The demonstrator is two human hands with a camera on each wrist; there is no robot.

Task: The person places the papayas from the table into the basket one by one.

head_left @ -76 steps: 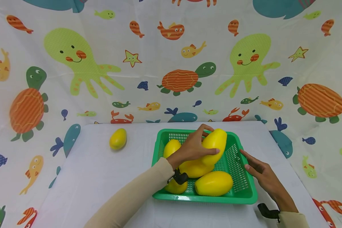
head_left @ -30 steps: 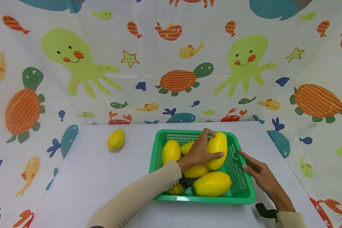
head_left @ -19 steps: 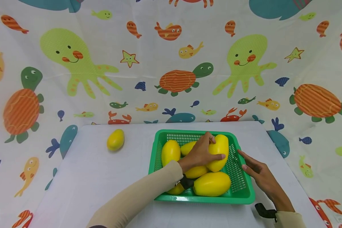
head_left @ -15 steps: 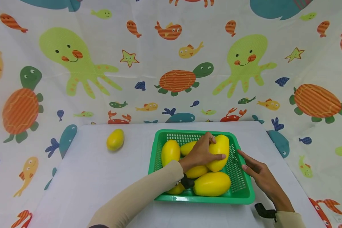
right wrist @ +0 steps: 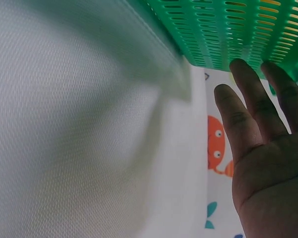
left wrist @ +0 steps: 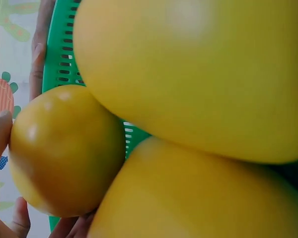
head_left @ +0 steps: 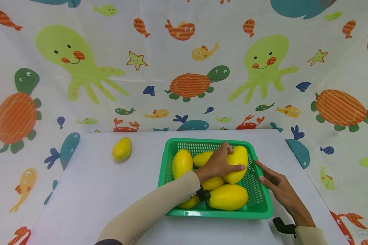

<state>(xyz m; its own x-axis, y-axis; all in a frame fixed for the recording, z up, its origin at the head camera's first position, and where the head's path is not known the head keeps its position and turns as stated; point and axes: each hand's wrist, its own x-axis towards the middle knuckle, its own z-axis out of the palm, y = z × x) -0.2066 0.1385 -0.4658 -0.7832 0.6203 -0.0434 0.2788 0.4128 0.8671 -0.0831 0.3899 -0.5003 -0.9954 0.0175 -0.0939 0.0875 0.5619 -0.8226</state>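
In the head view my left hand [head_left: 217, 164] grips a yellow mango [head_left: 241, 157] at the right side of a green plastic basket [head_left: 220, 214], thumb on its near side and fingers over the back. The left wrist view shows this mango [left wrist: 67, 148] between thumb and fingers, beside larger-looking yellow mangoes [left wrist: 203, 74]. My right hand [head_left: 280, 187] is at the basket's right wall, its fingers extended against the outside. In the right wrist view, the straight fingertips reach the slotted green wall [right wrist: 208, 39].
Several more mangoes lie in the basket, one along the front [head_left: 228, 198] and one at the left [head_left: 182, 164]. A single yellow mango [head_left: 122, 149] sits on the white tabletop [head_left: 110, 190], back left. A curtain [head_left: 156, 68] printed with sea animals hangs behind the table.
My left hand has lowered the mango into the right part of the basket, turning it more upright, then shifted it slightly right. The right hand stays at the basket wall.
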